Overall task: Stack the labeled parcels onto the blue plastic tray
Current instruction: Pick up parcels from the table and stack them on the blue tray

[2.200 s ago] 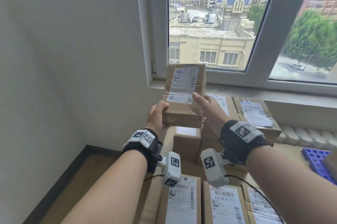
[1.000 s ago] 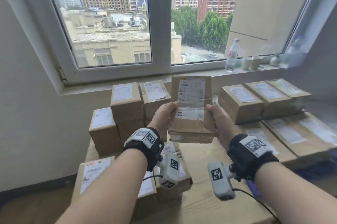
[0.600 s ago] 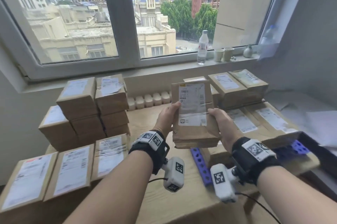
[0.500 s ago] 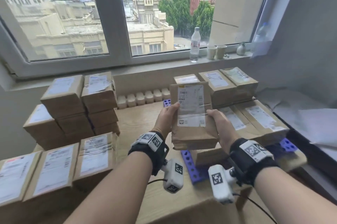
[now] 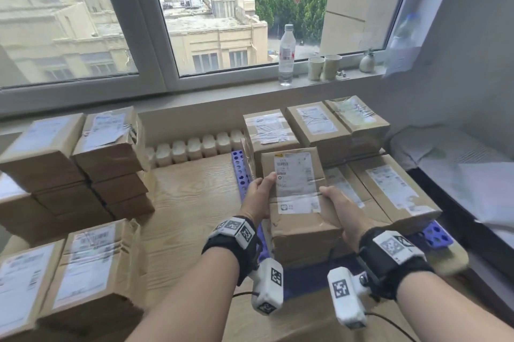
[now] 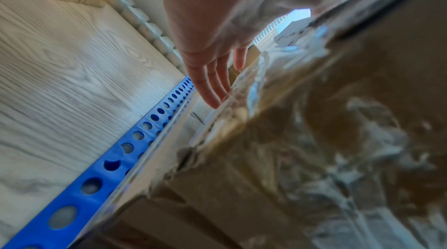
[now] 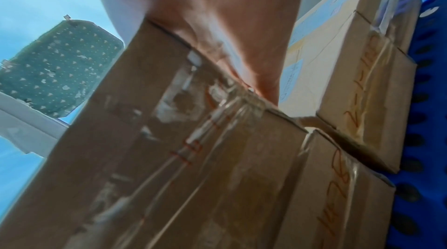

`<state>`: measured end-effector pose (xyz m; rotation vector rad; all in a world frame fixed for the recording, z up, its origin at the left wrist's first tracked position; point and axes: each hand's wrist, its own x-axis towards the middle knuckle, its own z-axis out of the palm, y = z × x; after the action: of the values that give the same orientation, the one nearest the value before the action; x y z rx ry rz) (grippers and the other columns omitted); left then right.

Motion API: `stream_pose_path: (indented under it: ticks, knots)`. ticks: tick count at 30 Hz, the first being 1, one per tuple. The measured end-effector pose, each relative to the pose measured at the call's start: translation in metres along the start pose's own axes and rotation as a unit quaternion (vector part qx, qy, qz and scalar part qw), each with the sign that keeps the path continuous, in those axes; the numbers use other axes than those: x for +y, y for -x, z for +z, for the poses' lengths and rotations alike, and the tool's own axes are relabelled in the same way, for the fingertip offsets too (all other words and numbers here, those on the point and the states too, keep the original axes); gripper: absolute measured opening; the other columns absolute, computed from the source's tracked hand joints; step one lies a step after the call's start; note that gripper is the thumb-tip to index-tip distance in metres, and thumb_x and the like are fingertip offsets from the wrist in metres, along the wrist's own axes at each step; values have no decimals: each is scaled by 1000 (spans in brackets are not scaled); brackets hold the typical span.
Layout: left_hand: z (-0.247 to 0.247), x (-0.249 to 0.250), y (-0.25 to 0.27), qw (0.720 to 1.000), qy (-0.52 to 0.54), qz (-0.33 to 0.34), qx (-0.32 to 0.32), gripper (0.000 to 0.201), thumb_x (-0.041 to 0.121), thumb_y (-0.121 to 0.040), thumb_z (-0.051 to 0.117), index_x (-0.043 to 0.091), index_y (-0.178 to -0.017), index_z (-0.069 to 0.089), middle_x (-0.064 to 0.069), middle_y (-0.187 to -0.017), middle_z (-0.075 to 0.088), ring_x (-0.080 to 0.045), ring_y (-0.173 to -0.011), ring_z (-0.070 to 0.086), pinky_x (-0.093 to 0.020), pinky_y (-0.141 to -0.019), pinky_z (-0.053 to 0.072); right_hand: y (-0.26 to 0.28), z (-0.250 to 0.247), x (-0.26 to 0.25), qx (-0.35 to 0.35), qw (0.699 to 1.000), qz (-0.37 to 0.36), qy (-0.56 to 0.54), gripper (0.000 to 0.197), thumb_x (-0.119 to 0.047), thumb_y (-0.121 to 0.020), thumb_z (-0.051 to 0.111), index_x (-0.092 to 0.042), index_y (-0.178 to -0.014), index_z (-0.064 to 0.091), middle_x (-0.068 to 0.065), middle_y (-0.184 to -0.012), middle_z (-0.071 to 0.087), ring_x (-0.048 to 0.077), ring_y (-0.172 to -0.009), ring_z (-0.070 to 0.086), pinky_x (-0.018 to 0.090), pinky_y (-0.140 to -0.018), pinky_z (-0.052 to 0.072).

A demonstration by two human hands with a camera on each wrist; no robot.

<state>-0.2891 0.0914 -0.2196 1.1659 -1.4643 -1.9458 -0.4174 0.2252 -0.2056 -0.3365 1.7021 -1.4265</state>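
Note:
Both hands hold one brown labeled parcel [image 5: 297, 183] by its sides, label up. My left hand [image 5: 260, 197] has its thumb on top and its fingers along the parcel's left side [image 6: 212, 73]. My right hand [image 5: 338, 208] grips the right side [image 7: 229, 33]. The parcel [image 7: 181, 157] hangs low over the front left of the blue plastic tray [image 5: 239, 172], just above a parcel with red writing [image 7: 338, 176]; I cannot tell if they touch. Several labeled parcels [image 5: 317, 124] lie on the tray, which shows as a perforated blue edge [image 6: 116, 157].
Stacks of labeled parcels [image 5: 69, 160] stand on the wooden table [image 5: 189, 202] at the left, with more [image 5: 83, 272] at the near left. A water bottle [image 5: 286, 55] and cups [image 5: 324, 66] stand on the window sill. White bedding [image 5: 459, 169] lies at the right.
Both hands carried the parcel from the left stacks rightward and lowered it over the blue tray. The view swung right with them.

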Motion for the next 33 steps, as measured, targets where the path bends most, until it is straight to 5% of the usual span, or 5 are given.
stream_pose_path:
  ticks: [5, 12, 19, 25, 33]
  knots:
    - [-1, -44, -71, 999, -10, -40, 23, 114, 92, -42, 65, 21, -131, 57, -4, -114, 72, -27, -99, 71, -52, -97, 51, -33, -4, -5, -8, 998, 32, 44, 38, -35, -92, 52, -5, -113, 64, 17, -98, 73, 27, -78, 67, 32, -66, 51]
    - [-9, -66, -105, 997, 10, -63, 39, 98, 80, -48, 70, 21, -126, 60, -6, -110, 74, -31, -99, 71, -55, -99, 48, -54, -1, -18, -56, 989, 49, 126, 77, -61, -61, 62, -11, -119, 61, 10, -105, 74, 28, -94, 71, 41, -88, 56]
    - [5, -19, -51, 996, 30, -45, 74, 83, 58, -57, 63, 9, -124, 57, -16, -105, 73, -32, -85, 73, -41, -76, 58, -59, 2, -30, -95, 973, 77, 198, 54, -50, -88, 59, -6, -118, 61, 11, -104, 73, 27, -94, 71, 33, -75, 57]
    - [-25, -80, -112, 990, -14, -69, 119, 82, 79, -45, 71, 27, -109, 71, -8, -109, 73, -35, -97, 70, -56, -95, 51, -61, 5, -30, -102, 963, 83, 236, 51, -55, -87, 57, -11, -115, 60, 7, -106, 72, 25, -96, 69, 45, -93, 54]
    - [2, -25, -49, 992, -46, -51, 109, 73, 71, -55, 58, 18, -103, 73, -9, -103, 75, -32, -100, 70, -52, -101, 48, -66, 3, -26, -111, 955, 82, 262, 63, -60, -80, 57, -10, -116, 60, 7, -105, 72, 27, -96, 69, 48, -93, 54]
